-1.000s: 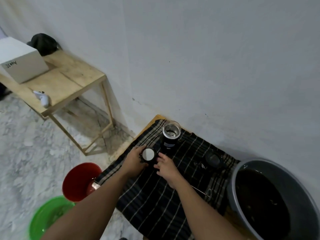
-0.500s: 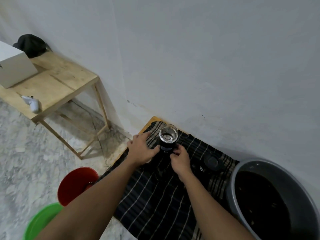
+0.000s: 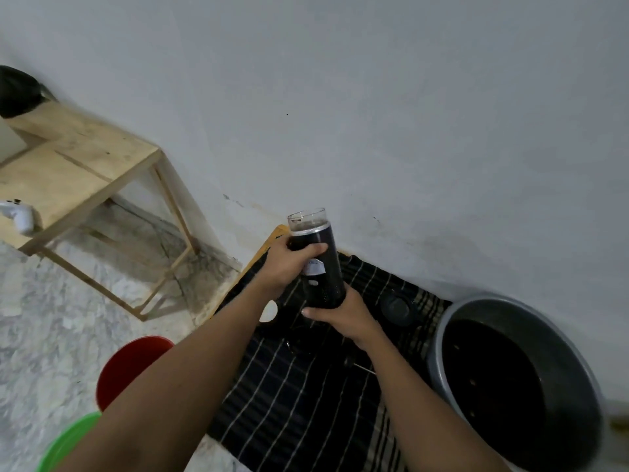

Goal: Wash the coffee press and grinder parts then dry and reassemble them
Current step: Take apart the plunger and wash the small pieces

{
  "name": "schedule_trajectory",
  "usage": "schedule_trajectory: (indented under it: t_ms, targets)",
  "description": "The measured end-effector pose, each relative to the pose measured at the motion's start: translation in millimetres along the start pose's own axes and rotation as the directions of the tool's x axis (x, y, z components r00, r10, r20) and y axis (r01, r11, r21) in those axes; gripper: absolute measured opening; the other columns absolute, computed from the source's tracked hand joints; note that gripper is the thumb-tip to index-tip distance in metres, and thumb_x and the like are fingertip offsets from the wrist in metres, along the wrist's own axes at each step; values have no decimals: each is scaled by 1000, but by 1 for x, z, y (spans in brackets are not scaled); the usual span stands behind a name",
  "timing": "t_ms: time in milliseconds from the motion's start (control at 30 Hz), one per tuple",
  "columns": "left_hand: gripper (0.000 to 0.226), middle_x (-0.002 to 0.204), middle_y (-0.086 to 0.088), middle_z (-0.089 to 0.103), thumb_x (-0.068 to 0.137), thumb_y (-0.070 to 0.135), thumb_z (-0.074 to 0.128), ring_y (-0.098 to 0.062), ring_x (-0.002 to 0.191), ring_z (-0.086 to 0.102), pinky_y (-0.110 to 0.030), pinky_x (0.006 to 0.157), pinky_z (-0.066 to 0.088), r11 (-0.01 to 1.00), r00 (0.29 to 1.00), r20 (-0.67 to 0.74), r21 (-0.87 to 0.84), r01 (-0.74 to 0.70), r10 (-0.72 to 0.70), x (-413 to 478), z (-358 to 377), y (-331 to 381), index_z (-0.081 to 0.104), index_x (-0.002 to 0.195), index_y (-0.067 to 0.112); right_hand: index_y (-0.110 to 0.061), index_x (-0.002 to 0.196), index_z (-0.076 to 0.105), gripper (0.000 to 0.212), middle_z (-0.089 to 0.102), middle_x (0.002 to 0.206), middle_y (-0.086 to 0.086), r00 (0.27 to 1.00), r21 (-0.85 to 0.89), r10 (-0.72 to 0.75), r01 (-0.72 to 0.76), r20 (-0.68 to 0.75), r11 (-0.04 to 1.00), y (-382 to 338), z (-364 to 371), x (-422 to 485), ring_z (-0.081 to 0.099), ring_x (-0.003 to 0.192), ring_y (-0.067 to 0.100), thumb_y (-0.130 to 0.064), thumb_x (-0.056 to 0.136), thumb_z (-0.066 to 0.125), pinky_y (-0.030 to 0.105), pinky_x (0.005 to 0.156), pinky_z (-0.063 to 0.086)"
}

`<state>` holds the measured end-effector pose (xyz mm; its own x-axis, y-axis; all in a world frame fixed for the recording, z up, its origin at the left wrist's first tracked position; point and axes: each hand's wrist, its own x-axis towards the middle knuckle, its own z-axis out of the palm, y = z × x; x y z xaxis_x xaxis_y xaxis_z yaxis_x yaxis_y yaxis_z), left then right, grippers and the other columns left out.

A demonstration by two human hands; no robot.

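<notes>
The coffee press body (image 3: pixel 320 267), a dark cylinder with a clear glass rim and a silver band, was held upright with a slight tilt above the far end of the black striped cloth (image 3: pixel 306 386), clear of it. The left hand (image 3: pixel 286 267) wrapped around its upper half, thumb across the front; the right hand (image 3: pixel 340 313) cupped and gripped its base. So both hands were closed on that 1 piece.

The step looked like reassembly or checking the body before fitting parts. 2 loose parts lay on the cloth: a round white-faced piece (image 3: pixel 269 311) just near-left of the body and a dark round lid (image 3: pixel 394 305) to the right, near the grey basin (image 3: pixel 442 328) of dark water.

To do it well, the base hand should have carried the weight while the upper hand steadied or twisted, fingers kept below the glass rim. Working low over the cloth would soften any slip, and wet glass seemed the likely risk.
</notes>
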<state>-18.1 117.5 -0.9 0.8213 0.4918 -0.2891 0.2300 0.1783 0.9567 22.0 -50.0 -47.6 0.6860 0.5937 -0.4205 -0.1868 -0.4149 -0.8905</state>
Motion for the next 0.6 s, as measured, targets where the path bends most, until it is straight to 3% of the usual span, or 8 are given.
schedule_trajectory:
  t_ms: [100, 200, 300, 400, 600]
  targets:
    - [6, 88, -2, 72, 94, 24, 67, -23, 83, 68, -36, 72, 52, 999, 997, 74, -41, 23, -20, -9, 9, 18, 68, 99, 21, -17, 113, 72, 53, 77, 103, 5, 991, 174, -35, 12, 133, 985, -12, -5, -4, 72, 104, 25, -15, 65, 96, 44, 97, 58]
    - [15, 91, -3, 74, 87, 28, 78, -19, 85, 70, -35, 76, 55, 997, 995, 93, -50, 52, -47, -14, 17, 21, 71, 98, 20, -13, 113, 74, 50, 76, 107, 10, 975, 216, -25, -23, 220, 976, -16, -6, -6, 71, 106, 28, -5, 66, 91, 46, 100, 55]
    - [18, 85, 2, 77, 81, 17, 85, -8, 74, 73, -23, 62, 56, 999, 999, 30, -38, 30, -29, -20, 26, 23, 71, 90, 22, -18, 115, 72, 56, 77, 109, 5, 994, 74, -28, 20, 107, 997, -18, -8, -7, 72, 106, 23, -10, 64, 94, 37, 93, 58]
    - [22, 79, 4, 76, 79, 11, 86, -7, 72, 73, -26, 65, 58, 997, 999, -38, -79, -12, 9, -21, 34, 26, 70, 87, 22, -19, 113, 70, 53, 77, 100, 3, 998, -10, -64, 64, 20, 998, -20, -11, -9, 75, 93, 16, -6, 66, 92, 26, 78, 59]
    - [31, 83, 5, 74, 75, 14, 91, 0, 67, 71, -16, 57, 54, 995, 990, -134, -90, -46, 34, -20, 46, 38, 66, 89, 26, -18, 118, 63, 61, 75, 97, 0, 986, 28, -145, 148, -85, 989, -24, -7, -8, 73, 88, 13, -4, 65, 92, 22, 71, 56]
